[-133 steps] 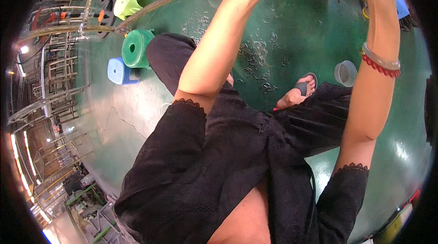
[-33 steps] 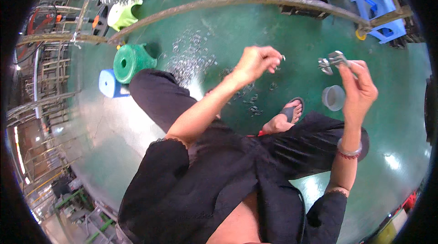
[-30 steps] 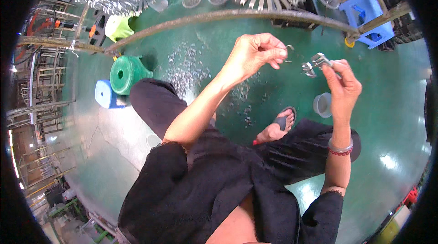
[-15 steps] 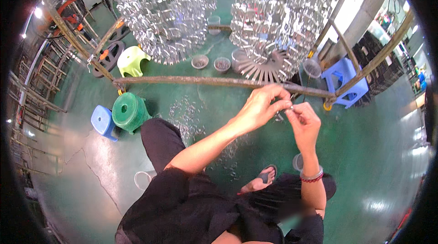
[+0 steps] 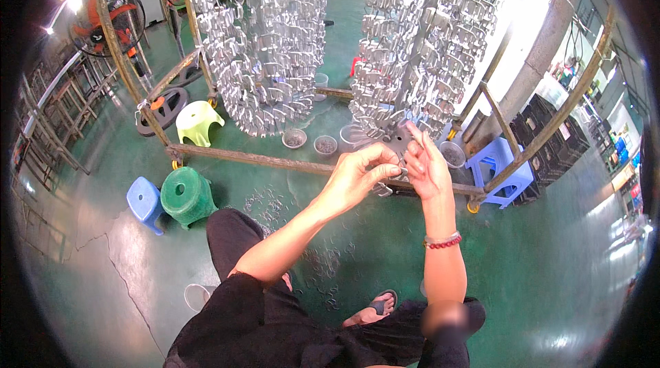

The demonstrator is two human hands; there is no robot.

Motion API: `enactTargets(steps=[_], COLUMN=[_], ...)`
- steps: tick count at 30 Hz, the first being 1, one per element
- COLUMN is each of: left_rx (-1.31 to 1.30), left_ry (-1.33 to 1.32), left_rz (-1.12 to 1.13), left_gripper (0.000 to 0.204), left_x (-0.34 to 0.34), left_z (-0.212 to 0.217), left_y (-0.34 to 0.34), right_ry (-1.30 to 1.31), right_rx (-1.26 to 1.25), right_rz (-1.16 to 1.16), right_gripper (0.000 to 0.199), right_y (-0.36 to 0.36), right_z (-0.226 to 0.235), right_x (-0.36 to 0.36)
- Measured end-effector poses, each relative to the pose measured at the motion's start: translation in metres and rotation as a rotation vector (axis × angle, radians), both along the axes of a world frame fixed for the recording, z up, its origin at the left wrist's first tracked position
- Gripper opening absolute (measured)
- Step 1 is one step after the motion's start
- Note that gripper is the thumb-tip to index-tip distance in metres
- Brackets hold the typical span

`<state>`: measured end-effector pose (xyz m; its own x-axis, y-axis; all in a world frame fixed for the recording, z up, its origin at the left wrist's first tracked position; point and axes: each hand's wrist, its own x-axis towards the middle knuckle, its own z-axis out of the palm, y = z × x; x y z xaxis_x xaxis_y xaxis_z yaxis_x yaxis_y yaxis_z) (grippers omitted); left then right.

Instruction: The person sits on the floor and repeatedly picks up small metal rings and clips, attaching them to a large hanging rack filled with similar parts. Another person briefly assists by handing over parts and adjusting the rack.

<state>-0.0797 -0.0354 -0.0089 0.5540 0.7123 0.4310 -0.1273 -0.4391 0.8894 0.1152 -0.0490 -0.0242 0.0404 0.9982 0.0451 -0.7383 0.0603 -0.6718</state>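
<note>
My left hand (image 5: 359, 177) and my right hand (image 5: 424, 164) meet in front of me, just under the right-hand cluster of hanging silver metal parts (image 5: 433, 38). Between them is a small silver metal part (image 5: 383, 190). My left fingers pinch it from the left; my right hand, with a red bead bracelet (image 5: 441, 241) on its wrist, presses on it from the right with fingers partly stretched up. A second hanging cluster of metal parts (image 5: 265, 38) is further left. A rusty metal rail (image 5: 275, 161) runs behind my hands.
On the green floor stand a green stool (image 5: 185, 193), a small blue stool (image 5: 144, 199), a yellow-green stool (image 5: 198, 122) and a blue stool (image 5: 505, 168) at right. Two bowls (image 5: 295, 137) sit under the racks. Loose metal hooks (image 5: 268, 203) lie scattered. A fan (image 5: 110, 17) stands far left.
My view has tilted up from the floor to the hanging racks. My hands, apart a second ago, have come together and risen to the bottom of the right cluster.
</note>
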Motion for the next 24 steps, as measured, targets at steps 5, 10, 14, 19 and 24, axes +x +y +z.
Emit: enactTargets(steps=[5, 10, 14, 19, 24], left_rx=[0.006, -0.026, 0.021, 0.113, 0.112], left_ry=[-0.035, -0.079, -0.054, 0.011, 0.057], left_rz=[0.015, 0.019, 0.044, 0.120, 0.182], left_gripper=[0.015, 0.012, 0.014, 0.018, 0.019], left_x=[-0.008, -0.010, -0.002, 0.011, 0.023], left_z=[0.002, 0.005, 0.011, 0.012, 0.012], left_y=[0.010, 0.018, 0.025, 0.032, 0.032], right_ry=[0.350, 0.369, 0.278, -0.127, -0.415], right_rx=[0.130, 0.178, 0.169, 0.132, 0.151], right_rz=[0.093, 0.046, 0.031, -0.230, -0.366], right_gripper=[0.038, 0.022, 0.023, 0.013, 0.009], right_y=[0.036, 0.042, 0.035, 0.013, -0.004], right_z=[-0.007, -0.011, -0.014, -0.011, 0.006], right_x=[-0.003, -0.013, -0.011, -0.018, -0.023])
